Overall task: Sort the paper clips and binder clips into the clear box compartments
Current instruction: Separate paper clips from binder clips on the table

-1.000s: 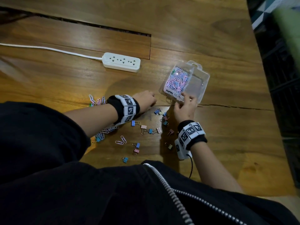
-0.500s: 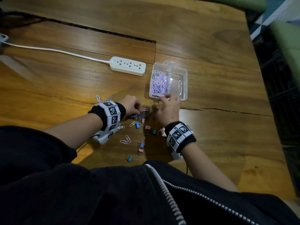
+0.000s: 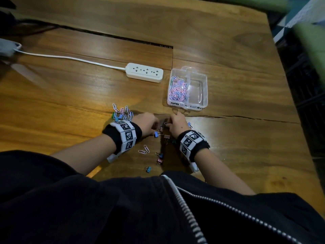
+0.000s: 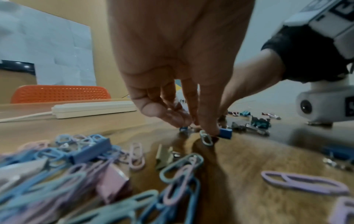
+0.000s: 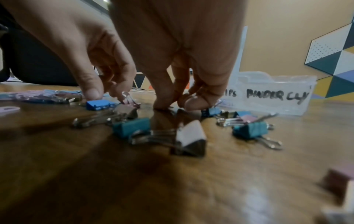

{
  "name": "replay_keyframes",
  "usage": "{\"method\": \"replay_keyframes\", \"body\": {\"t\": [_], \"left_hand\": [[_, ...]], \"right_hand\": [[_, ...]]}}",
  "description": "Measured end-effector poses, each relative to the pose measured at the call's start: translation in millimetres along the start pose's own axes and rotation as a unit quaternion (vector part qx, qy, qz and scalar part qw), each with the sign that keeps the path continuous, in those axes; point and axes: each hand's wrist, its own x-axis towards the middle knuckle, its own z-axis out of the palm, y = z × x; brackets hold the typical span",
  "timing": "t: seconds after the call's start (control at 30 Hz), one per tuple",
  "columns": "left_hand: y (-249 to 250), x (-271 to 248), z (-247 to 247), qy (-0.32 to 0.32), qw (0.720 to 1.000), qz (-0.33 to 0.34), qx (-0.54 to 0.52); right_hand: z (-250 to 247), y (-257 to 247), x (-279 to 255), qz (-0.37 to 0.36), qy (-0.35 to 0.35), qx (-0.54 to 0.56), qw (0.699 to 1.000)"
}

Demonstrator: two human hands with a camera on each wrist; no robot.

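Pastel paper clips (image 3: pixel 177 90) are filling one clear plastic box (image 3: pixel 204 95) compartment; left hand (image 3: pixel 149 124) and right hand (image 3: pixel 177 123) are curling fingertips onto scattered small binder clips (image 5: pixel 132 127), grip unclear

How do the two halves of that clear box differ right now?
The left compartment holds a heap of pastel paper clips; the right compartment looks empty. The right compartment's label reads roughly "binder clip"; the left compartment's ends in "ips". Both belong to one clear box.
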Motion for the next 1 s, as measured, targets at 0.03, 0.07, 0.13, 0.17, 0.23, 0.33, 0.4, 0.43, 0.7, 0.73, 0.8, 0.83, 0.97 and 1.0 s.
{"method": "replay_keyframes", "body": {"t": [0.03, 0.07, 0.13, 0.17, 0.23, 0.33, 0.4, 0.43, 0.7, 0.73, 0.8, 0.83, 0.97, 1.0], "left_hand": [[2, 0, 2, 0.006, 1.000, 0.008, 0.009], [4, 0, 4, 0.010, 1.000, 0.017, 0.009], [6, -1, 6, 0.012, 0.999, 0.030, 0.005], [5, -1, 7, 0.011, 0.999, 0.038, 0.004], [5, 0, 9, 0.005, 0.999, 0.047, -0.003], [5, 1, 9, -0.005, 0.997, 0.035, -0.070], [0, -1, 2, 0.000, 0.983, -0.002, -0.182], [-5, -4, -3, 0.008, 0.969, -0.024, -0.244], [-71, -25, -49, 0.025, 0.763, -0.165, -0.624], [-78, -25, -49, 0.025, 0.775, -0.169, -0.608], [-89, -24, -47, 0.027, 0.840, -0.170, -0.514], [-93, -24, -46, 0.033, 0.881, -0.164, -0.443], [-104, -25, -41, 0.052, 0.982, -0.092, -0.159], [-105, -25, -41, 0.035, 0.991, -0.073, -0.104]], "right_hand": [[1, 1, -1, 0.009, -0.005, 0.004, 1.000], [1, 3, -2, 0.017, -0.007, 0.010, 1.000], [3, 8, -6, 0.031, -0.002, 0.040, 0.999], [4, 11, -9, 0.036, 0.005, 0.059, 0.998], [7, 18, -15, 0.034, 0.022, 0.099, 0.994], [11, 24, -23, 0.026, 0.034, 0.121, 0.992], [11, 23, -26, 0.017, 0.056, 0.145, 0.988], [9, 22, -28, 0.011, 0.067, 0.166, 0.984], [-7, -16, -26, 0.053, -0.044, 0.581, 0.811], [-7, -22, -26, 0.063, -0.060, 0.594, 0.799], [-4, -34, -27, 0.079, -0.073, 0.593, 0.798], [-1, -39, -28, 0.088, -0.073, 0.589, 0.800], [14, -53, -32, 0.065, -0.084, 0.491, 0.865], [20, -56, -33, 0.040, -0.087, 0.435, 0.896]]}}
